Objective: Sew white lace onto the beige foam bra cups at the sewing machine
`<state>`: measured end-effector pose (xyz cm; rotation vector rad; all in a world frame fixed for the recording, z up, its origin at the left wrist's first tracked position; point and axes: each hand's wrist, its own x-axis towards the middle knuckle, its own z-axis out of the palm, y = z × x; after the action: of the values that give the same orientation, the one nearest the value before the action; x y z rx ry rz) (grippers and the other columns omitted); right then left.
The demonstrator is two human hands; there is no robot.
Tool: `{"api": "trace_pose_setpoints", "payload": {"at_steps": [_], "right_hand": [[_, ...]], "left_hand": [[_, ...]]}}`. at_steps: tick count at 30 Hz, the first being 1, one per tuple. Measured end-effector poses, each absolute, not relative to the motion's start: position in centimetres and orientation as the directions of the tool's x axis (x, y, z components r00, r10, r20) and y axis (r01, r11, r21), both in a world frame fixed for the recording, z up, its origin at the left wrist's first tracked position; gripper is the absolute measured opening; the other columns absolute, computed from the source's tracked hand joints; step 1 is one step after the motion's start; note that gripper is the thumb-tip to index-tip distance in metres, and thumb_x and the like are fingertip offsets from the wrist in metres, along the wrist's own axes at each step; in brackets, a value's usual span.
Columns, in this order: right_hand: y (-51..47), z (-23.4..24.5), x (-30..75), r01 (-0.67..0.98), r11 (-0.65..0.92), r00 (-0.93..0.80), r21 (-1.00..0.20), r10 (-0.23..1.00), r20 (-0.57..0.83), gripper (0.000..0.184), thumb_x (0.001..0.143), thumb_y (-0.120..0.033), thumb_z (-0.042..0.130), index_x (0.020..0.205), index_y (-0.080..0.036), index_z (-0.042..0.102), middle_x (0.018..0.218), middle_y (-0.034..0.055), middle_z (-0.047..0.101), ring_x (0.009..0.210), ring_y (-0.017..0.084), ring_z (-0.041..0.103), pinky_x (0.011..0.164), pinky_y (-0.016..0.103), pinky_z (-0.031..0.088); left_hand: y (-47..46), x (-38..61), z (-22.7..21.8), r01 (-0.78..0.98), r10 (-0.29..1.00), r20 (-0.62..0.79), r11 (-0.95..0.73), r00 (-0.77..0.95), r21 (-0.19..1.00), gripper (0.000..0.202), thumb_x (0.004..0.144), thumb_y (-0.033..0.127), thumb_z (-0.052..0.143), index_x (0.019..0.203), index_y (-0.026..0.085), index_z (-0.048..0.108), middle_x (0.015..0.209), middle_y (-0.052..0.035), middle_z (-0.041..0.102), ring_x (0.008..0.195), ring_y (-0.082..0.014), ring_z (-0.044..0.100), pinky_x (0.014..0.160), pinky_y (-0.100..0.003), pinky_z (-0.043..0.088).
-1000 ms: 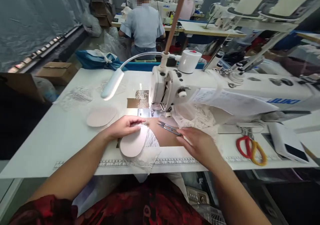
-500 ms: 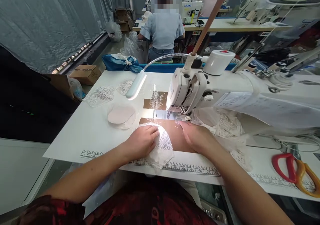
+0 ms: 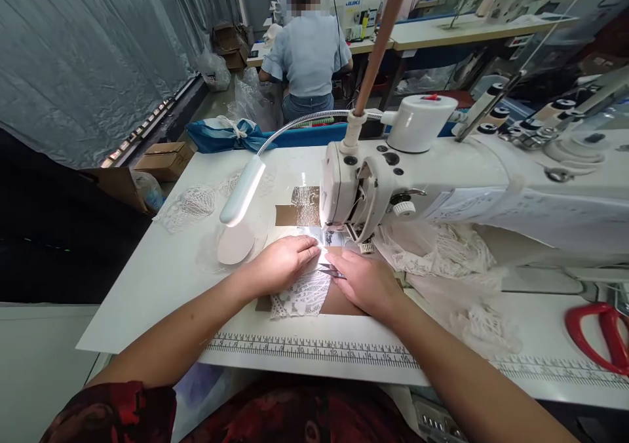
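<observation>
The left hand presses open and flat on the lace, on the desk before the machine, likely limp, light, stretchy and best pinned near its edges, while the right hand lies over snips, grip unclear.

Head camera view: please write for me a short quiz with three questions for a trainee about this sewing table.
1. True or false: the left hand lies flat on the lace piece.
2. Where are the red-handled scissors? A: on the table, far right. B: under the lamp. C: on top of the sewing machine.
3. Which hand's fingertips are right next to the small snips?
Key: 1 true; 2 A; 3 the right hand.
</observation>
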<state>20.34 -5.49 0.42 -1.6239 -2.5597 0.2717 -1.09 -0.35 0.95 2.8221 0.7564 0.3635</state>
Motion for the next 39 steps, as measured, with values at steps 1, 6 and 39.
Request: {"api": "trace_pose_setpoints", "payload": {"at_steps": [1, 6, 39], "right_hand": [[-5.5, 0.5, 20.3, 0.892, 0.406, -0.418, -0.197, 0.908, -0.025, 0.034, 0.087, -0.027, 0.048, 0.118, -0.023, 0.061, 0.09, 0.0053, 0.066, 0.077, 0.019, 0.061, 0.06, 0.028, 0.033], [-5.4, 0.5, 20.1, 0.909, 0.367, -0.385, -0.2, 0.921, -0.059, 0.04, 0.085, -0.025, 0.05, 0.125, -0.022, 0.056, 0.104, 0.0078, 0.069, 0.083, 0.021, 0.064, 0.064, 0.029, 0.039], [-5.1, 0.0, 20.3, 0.909, 0.366, -0.386, -0.2, 0.92, -0.066, 0.043, 0.081, -0.019, 0.046, 0.122, -0.024, 0.06, 0.106, 0.004, 0.069, 0.069, 0.017, 0.064, 0.052, 0.027, 0.034]], "left_hand": [[-0.4, -1.0, 0.8, 0.48, 0.53, 0.19, -0.84, 0.826, 0.254, 0.035, 0.097, 0.022, 0.037, 0.121, 0.01, 0.058, 0.124, -0.0175, 0.059, 0.113, -0.0257, 0.057, 0.092, -0.043, 0.051], [0.4, -0.9, -0.1, 0.435, 0.487, 0.233, -0.868, 0.842, 0.239, 0.033, 0.096, 0.021, 0.041, 0.122, 0.011, 0.058, 0.126, -0.0167, 0.059, 0.117, -0.0244, 0.056, 0.098, -0.042, 0.049], [2.4, -1.2, -0.8, 0.398, 0.445, 0.278, -0.893, 0.851, 0.211, 0.035, 0.094, 0.023, 0.044, 0.124, 0.012, 0.056, 0.128, -0.0157, 0.059, 0.114, -0.0257, 0.057, 0.099, -0.045, 0.045]]}}
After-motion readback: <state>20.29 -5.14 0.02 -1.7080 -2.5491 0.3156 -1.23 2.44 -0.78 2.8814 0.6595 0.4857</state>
